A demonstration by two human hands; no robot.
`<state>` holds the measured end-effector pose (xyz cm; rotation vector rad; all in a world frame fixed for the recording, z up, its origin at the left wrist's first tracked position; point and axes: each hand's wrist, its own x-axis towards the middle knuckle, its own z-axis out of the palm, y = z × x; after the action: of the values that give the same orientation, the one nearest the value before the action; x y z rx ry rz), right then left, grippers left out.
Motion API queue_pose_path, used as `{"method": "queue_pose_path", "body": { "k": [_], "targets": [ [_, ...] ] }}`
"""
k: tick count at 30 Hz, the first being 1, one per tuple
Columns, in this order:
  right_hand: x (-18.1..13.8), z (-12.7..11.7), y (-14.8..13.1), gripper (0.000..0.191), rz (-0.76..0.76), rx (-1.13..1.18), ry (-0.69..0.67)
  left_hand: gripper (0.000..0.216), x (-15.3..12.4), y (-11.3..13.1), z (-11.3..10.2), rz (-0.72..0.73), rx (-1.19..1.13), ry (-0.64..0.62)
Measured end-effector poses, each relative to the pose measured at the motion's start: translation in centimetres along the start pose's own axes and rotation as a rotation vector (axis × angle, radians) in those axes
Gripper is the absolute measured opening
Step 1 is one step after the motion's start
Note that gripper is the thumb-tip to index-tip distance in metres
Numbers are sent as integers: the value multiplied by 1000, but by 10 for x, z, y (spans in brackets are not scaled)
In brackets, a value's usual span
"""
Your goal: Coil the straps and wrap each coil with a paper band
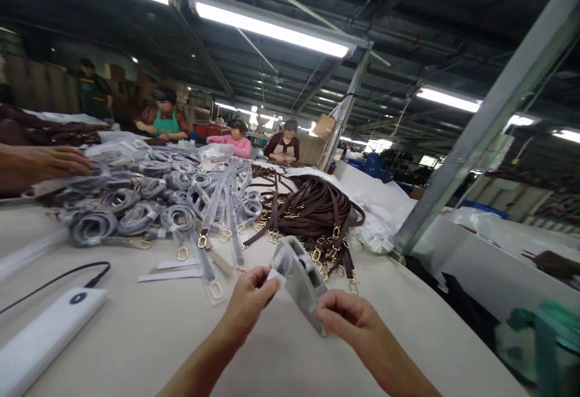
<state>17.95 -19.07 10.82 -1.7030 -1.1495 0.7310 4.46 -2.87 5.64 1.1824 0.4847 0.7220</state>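
From where I stand, a broad off-white worktable fills the near part of the room. Past it are people at work, among them one in a teal apron, one in a pink top and one in a maroon top. A wide heap of coiled straps in cloudy clear plastic wrap spreads over the table's left side, and a co-worker's hand reaches to its edge. Right of that heap lies a looped pile of dark brown leathery straps with gold-coloured metal clasps.

At the near left corner sits a flat white rounded box with a dark round button, a thin black cable beside it. The grey tape dispenser is on the table in front of the brown pile, between the person's two hands. The left hand pinches a small white slip at the dispenser's far end. The right hand has its fingers curled toward the thumb by the near end; I cannot tell whether anything is held there. Flat white strips lie near the wrapped coils.
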Motion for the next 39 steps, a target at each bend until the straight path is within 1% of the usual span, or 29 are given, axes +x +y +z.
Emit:
{"method": "queue_pose_path", "body": {
  "k": [2,4,7,10,12,15,17,20,22,24,27,29,31,33,35,36,39],
  "targets": [
    [11,14,-20,31,-38,43,-16,33,-4,-2,5,16,36,-13],
    [24,24,-24,35,-40,84,-15,30,-8,-3,7,62,102,-23],
    [37,32,-8,39,-39,91,28,27,-11,-4,9,155,227,-2],
    [41,36,7,38,-64,28,118,26,-12,-5,9,188,276,20],
    [42,38,11,38,-70,-3,166,27,-11,-5,8,193,285,10],
    [43,40,11,37,-47,-13,172,27,-11,-4,6,197,271,-30],
    [43,41,11,37,-35,-9,152,28,-13,-2,3,184,226,-87],
    [43,42,13,37,-27,-14,147,31,-17,0,0,127,118,-193],
    [43,43,14,37,-28,-24,153,34,-20,-1,-1,102,58,-226],
    [43,45,14,37,-35,-44,158,40,-22,-3,1,97,27,-210],
    [43,46,12,38,-33,-64,129,45,-23,-5,5,33,-20,-83],
    [41,43,11,36,-9,1,63,49,-22,-6,7,-30,-66,-17],
    [39,38,9,30,27,128,-14,49,-22,-4,7,-74,-112,-41],
    [37,34,8,31,30,232,-52,47,-23,-1,5,-92,-143,-97],
    [35,33,8,31,-14,263,-34,44,-24,0,3,-108,-171,-148],
    [35,35,9,27,-48,253,-11,43,-24,1,2,-113,-187,-158],
    [35,44,13,16,-132,209,86,40,-24,-1,2,-108,-217,-130]
  ]
}}
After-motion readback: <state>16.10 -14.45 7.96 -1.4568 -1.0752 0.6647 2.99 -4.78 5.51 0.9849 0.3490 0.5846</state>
